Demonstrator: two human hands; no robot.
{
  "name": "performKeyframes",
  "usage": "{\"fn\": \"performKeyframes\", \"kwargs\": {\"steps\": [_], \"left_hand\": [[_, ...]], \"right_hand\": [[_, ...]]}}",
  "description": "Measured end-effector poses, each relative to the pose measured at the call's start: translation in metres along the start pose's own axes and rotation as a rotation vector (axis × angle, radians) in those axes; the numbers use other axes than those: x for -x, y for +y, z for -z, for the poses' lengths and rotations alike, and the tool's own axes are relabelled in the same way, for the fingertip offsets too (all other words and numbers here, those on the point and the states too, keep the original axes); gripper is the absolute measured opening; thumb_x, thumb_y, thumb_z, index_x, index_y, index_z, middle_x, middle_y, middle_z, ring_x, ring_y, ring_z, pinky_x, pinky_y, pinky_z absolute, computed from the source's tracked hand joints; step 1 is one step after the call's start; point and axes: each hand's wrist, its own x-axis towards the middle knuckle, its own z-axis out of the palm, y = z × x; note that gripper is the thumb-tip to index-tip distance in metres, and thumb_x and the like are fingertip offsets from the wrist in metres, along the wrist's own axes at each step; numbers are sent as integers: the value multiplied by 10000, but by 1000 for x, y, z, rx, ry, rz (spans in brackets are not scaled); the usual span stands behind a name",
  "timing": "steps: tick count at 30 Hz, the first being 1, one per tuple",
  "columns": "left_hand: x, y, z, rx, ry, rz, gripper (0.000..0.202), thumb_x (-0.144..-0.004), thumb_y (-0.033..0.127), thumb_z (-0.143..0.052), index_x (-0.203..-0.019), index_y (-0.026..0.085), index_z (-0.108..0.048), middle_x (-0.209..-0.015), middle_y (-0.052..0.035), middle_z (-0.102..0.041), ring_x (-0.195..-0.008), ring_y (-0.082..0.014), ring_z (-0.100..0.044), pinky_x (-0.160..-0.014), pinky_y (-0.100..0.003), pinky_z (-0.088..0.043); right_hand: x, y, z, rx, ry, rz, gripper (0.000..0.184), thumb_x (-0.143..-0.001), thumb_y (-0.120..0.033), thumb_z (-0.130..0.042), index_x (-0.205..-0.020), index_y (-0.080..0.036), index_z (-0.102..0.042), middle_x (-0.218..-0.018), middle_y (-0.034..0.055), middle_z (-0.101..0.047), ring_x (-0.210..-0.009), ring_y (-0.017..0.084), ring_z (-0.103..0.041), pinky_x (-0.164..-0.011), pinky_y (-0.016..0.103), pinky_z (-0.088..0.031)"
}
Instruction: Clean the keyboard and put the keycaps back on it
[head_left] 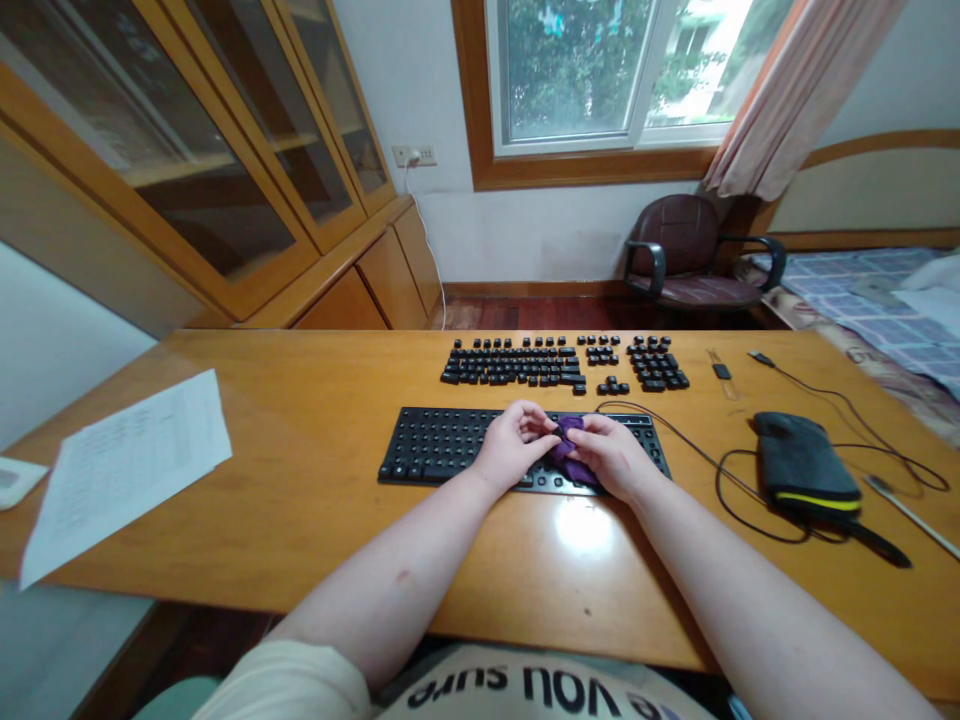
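Note:
A black keyboard base [439, 445] with its keycaps off lies in front of me on the wooden desk. Above its right half, my left hand [517, 440] pinches a small black keycap [557, 432], mostly hidden by the fingers. My right hand [611, 455] is closed on a crumpled purple cloth [576, 468], which touches the keycap. Beyond the base, loose black keycaps [510, 365] are laid out in keyboard order, with the number pad caps [658, 365] at the right.
A small black-ended wire tool [721, 371] lies right of the keycaps. Further right are a USB plug [761, 358] with its cable, a dark zip pouch [802, 460] and a thin white stick-like thing [915, 515]. Printed paper [135, 460] lies at the left.

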Motion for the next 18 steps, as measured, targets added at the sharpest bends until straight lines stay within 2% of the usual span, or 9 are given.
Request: {"fn": "performKeyframes", "kwargs": {"steps": [5, 8, 13, 18], "left_hand": [[5, 5, 0, -202, -50, -96, 273, -678, 147, -674, -776, 191, -423, -825, -11, -639, -797, -124, -622, -829, -318, -499], [4, 6, 0, -163, -62, -84, 333, -677, 146, -664, -740, 206, -343, -808, 2, -629, -777, -116, -613, -805, -308, -501], [2, 6, 1, -115, -53, -97, 370, -671, 147, -654, -733, 216, -295, -796, 14, -606, -769, -111, -599, -776, -292, -492], [6, 7, 1, -397, -86, -172, 259, -684, 189, -638, -724, 206, -382, -774, 12, -579, -721, -119, -553, -723, -277, -465]], "right_hand": [[3, -2, -3, 17, -3, -8, 296, -509, -282, -828, -634, -170, -585, -602, -9, -636, -544, 121, -609, -577, 249, -515], [2, -3, -1, 13, -2, -13, 278, -508, -278, -829, -608, -161, -597, -584, 8, -633, -538, 128, -606, -593, 265, -526], [-1, -1, 3, 10, -42, 4, 249, -556, -306, -807, -695, -148, -672, -644, 31, -653, -570, 125, -608, -615, 259, -530], [4, -4, 0, 256, -23, 11, 283, -583, -340, -777, -789, -161, -705, -672, 23, -656, -546, 128, -585, -520, 248, -486]]}}
